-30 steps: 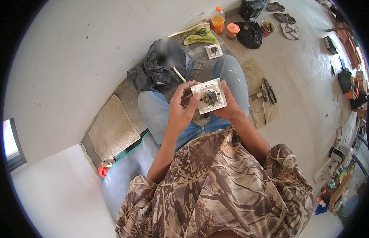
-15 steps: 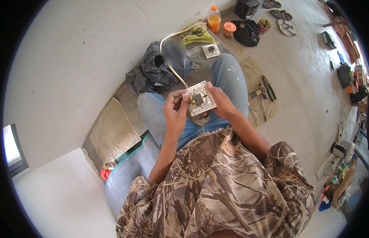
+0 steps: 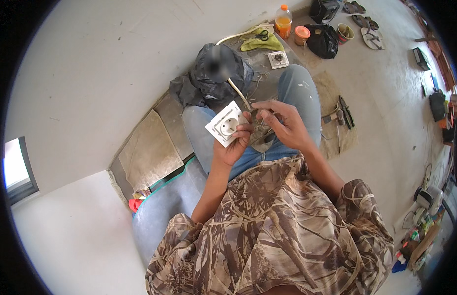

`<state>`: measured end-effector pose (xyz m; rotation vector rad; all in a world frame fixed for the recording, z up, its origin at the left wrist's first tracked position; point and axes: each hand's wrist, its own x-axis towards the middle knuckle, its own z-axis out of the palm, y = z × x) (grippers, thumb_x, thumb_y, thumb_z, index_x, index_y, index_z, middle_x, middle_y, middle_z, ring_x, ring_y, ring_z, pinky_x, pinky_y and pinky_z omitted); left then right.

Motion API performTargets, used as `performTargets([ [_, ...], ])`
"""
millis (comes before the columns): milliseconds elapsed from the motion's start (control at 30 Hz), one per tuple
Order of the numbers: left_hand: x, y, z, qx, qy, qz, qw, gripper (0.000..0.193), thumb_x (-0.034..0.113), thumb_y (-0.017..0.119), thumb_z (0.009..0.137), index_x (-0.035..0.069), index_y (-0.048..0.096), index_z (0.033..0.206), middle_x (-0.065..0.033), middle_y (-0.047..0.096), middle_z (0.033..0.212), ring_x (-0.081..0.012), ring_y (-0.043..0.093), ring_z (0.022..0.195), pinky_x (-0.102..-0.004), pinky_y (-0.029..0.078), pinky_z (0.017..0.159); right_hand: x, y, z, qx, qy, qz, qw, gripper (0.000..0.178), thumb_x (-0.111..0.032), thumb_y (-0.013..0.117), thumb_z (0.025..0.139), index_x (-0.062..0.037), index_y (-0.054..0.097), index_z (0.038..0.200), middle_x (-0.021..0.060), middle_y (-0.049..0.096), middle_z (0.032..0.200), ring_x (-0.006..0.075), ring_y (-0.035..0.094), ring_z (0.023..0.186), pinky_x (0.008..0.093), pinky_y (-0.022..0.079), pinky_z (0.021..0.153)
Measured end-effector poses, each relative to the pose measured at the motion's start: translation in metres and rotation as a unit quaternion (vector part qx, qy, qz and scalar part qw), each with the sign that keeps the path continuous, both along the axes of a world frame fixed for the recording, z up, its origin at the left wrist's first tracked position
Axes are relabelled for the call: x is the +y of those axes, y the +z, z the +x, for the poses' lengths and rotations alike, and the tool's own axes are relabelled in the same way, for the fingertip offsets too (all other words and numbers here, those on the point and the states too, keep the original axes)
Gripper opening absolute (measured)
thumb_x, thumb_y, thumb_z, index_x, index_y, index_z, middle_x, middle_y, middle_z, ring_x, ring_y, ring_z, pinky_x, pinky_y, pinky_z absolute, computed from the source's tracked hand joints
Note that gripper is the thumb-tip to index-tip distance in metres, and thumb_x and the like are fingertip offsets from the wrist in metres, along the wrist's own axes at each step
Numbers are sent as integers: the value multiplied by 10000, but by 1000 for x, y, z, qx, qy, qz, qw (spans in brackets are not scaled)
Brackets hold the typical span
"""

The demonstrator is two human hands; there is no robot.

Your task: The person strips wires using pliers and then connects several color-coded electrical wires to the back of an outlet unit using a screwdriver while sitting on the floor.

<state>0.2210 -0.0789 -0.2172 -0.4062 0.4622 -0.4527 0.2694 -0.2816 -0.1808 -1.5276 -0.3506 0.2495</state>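
Note:
My left hand (image 3: 236,142) is closed on a square white wall socket (image 3: 220,118), its fingers wrapped round the right edge. The socket's front is tilted up towards me, with its round plug recess showing. Just to the right is my right hand (image 3: 290,125), index finger stretched towards the end of a white cable (image 3: 236,92). Its thumb is bent, and a gap shows between thumb and index finger. Whether the fingertip touches the cable, I cannot tell. Beyond my knees lies a second white socket (image 3: 278,60), a dark part in its middle.
A black plastic bag (image 3: 201,81) lies against the wall. Farther back are a yellow-green cloth (image 3: 263,43), scissors (image 3: 262,35), an orange drink bottle (image 3: 283,23) and a lidded cup (image 3: 301,34). Pliers (image 3: 346,112) and a hammer (image 3: 331,117) rest right of my knee.
The socket has turned from its back to its front and moved left in my left hand. My right hand has let go of it and is near the cable end. The view has shifted slightly.

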Motion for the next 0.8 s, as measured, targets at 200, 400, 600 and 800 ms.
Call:
performTargets([
  [200,-5,4,-1,20,-21,-39,999,426,202,540,957,-30,500,1312,-191,528,1213,-216,490,879,-288,483,697,13,0,10,-25,-16,10,999,235,-103,540,975,13,662,1138,117,676,914,151,628,834,295,493,733],
  [400,-8,2,-5,13,-44,9,999,418,254,532,957,42,536,1318,-171,555,1250,-249,566,952,-323,494,777,18,-8,12,29,-20,6,999,235,-128,553,971,16,661,1122,89,687,922,135,614,777,290,499,701],
  [600,-10,-4,-14,-25,-85,50,995,420,343,493,985,74,564,1300,-159,591,1273,-336,606,1087,-390,522,872,23,-11,14,27,34,1,999,247,-161,571,989,36,647,1118,37,656,870,59,574,734,235,477,640],
  [800,-11,11,-12,-40,-128,156,979,463,412,447,1010,66,570,1290,-148,620,1267,-388,577,1200,-474,534,938,15,4,17,183,78,44,979,221,-181,592,985,20,655,1050,3,649,864,25,556,757,216,474,658],
])
